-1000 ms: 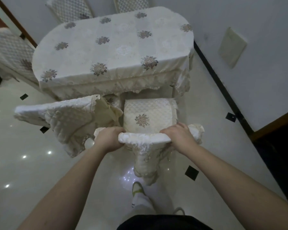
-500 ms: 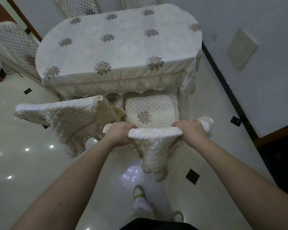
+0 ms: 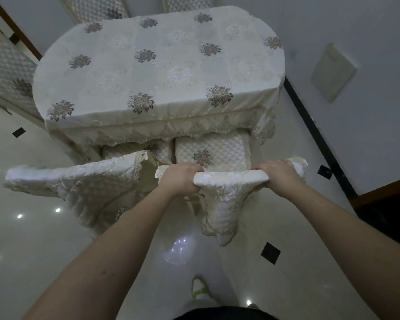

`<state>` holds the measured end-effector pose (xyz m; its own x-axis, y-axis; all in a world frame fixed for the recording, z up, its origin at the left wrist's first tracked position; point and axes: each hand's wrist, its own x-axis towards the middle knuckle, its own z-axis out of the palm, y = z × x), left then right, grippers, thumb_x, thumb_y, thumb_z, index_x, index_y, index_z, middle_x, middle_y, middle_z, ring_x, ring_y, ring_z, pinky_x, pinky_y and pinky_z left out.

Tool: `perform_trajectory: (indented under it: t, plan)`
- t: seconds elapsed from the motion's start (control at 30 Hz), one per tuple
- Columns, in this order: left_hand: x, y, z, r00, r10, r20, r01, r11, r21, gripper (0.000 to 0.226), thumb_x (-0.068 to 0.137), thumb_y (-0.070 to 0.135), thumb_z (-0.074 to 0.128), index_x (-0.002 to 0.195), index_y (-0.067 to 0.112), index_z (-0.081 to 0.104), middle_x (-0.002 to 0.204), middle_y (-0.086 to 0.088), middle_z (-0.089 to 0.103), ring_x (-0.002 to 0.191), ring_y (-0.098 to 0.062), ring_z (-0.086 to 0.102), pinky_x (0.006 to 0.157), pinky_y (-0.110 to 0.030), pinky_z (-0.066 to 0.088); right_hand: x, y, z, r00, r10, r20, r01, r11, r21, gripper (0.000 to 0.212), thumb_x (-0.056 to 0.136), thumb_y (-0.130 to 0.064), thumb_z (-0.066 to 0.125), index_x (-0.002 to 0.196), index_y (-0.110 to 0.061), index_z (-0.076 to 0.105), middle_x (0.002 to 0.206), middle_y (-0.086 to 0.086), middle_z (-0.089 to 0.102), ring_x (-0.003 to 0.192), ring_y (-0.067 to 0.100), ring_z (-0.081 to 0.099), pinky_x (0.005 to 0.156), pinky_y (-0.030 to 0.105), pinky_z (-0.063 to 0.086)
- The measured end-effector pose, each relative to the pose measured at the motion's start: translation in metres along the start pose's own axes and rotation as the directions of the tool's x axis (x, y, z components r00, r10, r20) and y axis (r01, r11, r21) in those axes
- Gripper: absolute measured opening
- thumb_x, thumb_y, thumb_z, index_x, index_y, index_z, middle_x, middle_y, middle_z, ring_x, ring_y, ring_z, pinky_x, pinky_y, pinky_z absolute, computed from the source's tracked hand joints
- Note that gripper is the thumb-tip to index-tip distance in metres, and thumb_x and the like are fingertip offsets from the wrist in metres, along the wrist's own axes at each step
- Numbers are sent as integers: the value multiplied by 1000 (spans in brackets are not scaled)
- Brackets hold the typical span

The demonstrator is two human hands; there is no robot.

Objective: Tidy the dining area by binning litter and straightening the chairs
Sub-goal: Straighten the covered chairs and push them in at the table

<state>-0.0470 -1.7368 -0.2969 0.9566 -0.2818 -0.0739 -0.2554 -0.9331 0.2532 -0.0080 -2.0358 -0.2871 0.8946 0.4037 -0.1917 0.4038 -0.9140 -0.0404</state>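
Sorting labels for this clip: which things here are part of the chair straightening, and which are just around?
Job:
gripped chair
left hand
right hand
skewed chair
table

Around:
wall panel
floor

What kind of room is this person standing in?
Most likely a home dining room: an oval table under a flowered cloth, matching quilted-cover chairs tucked against it, and a glossy tiled floor.
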Motion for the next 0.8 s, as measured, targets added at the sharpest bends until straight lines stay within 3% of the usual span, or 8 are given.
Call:
perform_trajectory:
  t: [0.1, 0.5, 0.67, 0.8]
  plan:
    - [14, -2, 1, 1000, -3, 6, 3, 1000, 1, 32, 72, 47, 58, 98, 30, 65, 90, 7, 67, 84, -21, 63, 64, -32, 48, 13, 9, -5, 1000, 3, 10, -3, 1000, -7, 40, 75, -43, 71, 113, -44, 59, 107, -10, 65, 98, 20, 59, 75, 33, 32]
    - [63, -7, -13, 999, -11, 49, 14, 999, -43, 27, 74, 39, 63, 101, 33, 66, 93, 5, 67, 88, -23, 62, 61, -29, 36, 61, 36, -22, 999, -26, 23, 26, 1000, 17, 45, 73, -43, 73, 116, -40, 60, 107, -2, 64, 98, 25, 57, 78, 36, 39]
    - [82, -7, -19, 994, -48, 103, 53, 997, -51, 43, 65, 44, 54, 104, 33, 65, 97, 4, 67, 90, -24, 63, 67, -36, 50, 79, 47, -28, 998, -64, 29, 63, 997, 52, 43, 75, -35, 73, 117, -35, 61, 110, 1, 62, 102, 28, 56, 81, 37, 37]
    - [96, 1, -24, 986, -89, 141, 97, 994, -48, 50, 60, 46, 51, 106, 32, 65, 102, 2, 68, 92, -26, 62, 74, -41, 52, 91, 61, -33, 994, -103, 25, 102, 994, 50, 43, 77, -34, 71, 118, -35, 60, 112, 0, 62, 103, 27, 55, 83, 36, 37]
